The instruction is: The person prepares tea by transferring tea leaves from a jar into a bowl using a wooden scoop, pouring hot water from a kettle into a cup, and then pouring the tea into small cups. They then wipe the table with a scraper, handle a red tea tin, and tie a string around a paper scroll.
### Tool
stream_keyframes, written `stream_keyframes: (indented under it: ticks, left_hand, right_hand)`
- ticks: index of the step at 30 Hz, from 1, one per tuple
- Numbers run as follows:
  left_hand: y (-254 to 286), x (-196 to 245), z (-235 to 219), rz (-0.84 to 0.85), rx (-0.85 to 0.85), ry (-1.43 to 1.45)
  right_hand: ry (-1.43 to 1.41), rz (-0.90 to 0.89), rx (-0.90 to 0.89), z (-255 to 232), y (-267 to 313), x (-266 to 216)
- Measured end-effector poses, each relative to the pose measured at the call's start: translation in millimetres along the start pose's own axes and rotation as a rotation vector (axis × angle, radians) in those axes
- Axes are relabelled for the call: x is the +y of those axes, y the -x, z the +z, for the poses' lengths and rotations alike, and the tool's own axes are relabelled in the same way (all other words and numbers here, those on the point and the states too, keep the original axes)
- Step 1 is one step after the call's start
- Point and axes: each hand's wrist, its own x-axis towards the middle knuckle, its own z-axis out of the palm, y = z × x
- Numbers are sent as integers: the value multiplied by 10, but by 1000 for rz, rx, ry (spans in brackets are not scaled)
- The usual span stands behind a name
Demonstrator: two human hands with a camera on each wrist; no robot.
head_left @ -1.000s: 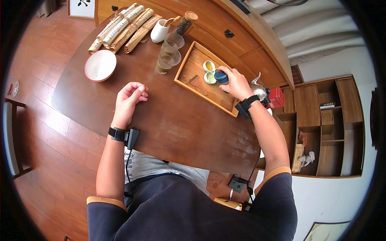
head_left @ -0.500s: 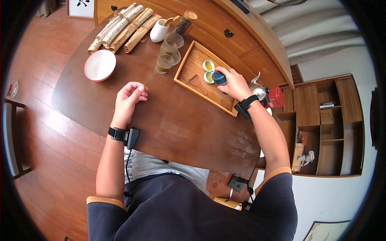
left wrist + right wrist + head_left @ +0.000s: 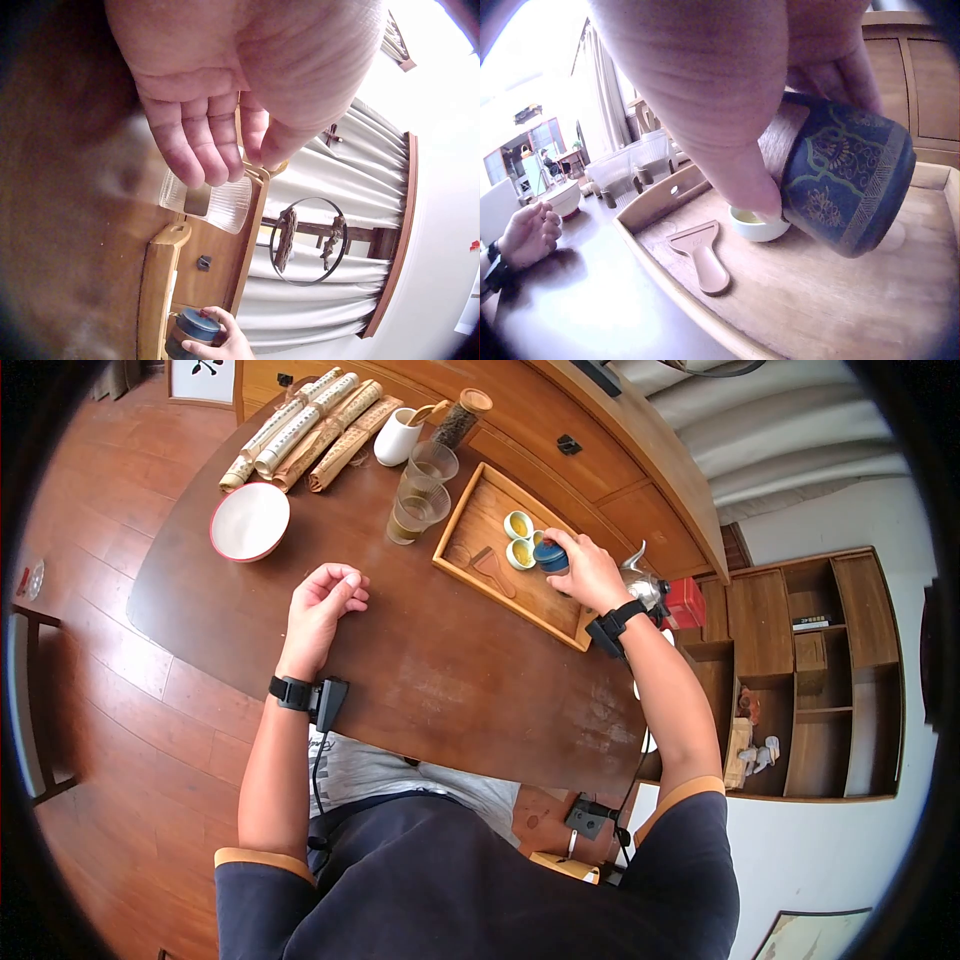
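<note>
My right hand point(image 3: 580, 565) grips a dark blue patterned vessel point(image 3: 549, 556) and holds it tilted over small yellow-green cups point(image 3: 519, 524) in a wooden tray point(image 3: 480, 510). In the right wrist view the blue vessel point(image 3: 844, 187) hangs just above the tray floor, beside one small cup point(image 3: 756, 223). A flat wooden scoop point(image 3: 490, 568) lies in the tray. My left hand point(image 3: 325, 598) rests on the dark table with its fingers loosely curled, holding nothing. The left hand point(image 3: 225, 97) fills the top of the left wrist view, with the blue vessel point(image 3: 193, 330) far behind it.
Two ribbed glass pitchers point(image 3: 415, 495) stand left of the tray. A red-rimmed white bowl point(image 3: 250, 522), bamboo scrolls point(image 3: 305, 425), a white cup point(image 3: 398, 436) and a cork-lidded canister point(image 3: 460, 415) sit at the far end. A metal kettle point(image 3: 645, 585) stands behind my right wrist.
The blue vessel has shifted only slightly in my right hand over the cups. My left hand has not moved.
</note>
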Motion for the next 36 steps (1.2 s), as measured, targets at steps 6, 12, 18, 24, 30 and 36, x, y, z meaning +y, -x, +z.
stream_keyframes:
  ticks: [6, 12, 18, 24, 30, 36]
  left_hand:
    - [-2, -3, -6, -3, -1, -1]
    - [-3, -1, -11, 4, -10, 5]
    - [-9, -2, -9, 2, -5, 6]
    - [-4, -4, -1, 2, 8, -2]
    - [25, 23, 22, 8, 23, 6]
    - [19, 10, 35, 3, 24, -11]
  right_hand:
    - [-1, -28, -9, 33, -10, 0]
    - [-14, -55, 29, 39, -51, -3]
    - [-9, 1, 23, 21, -74, 0]
    - [-56, 35, 71, 48, -4, -19]
    - [-259, -8, 265, 198, 63, 68]
    - [-519, 118, 458, 436, 221, 130]
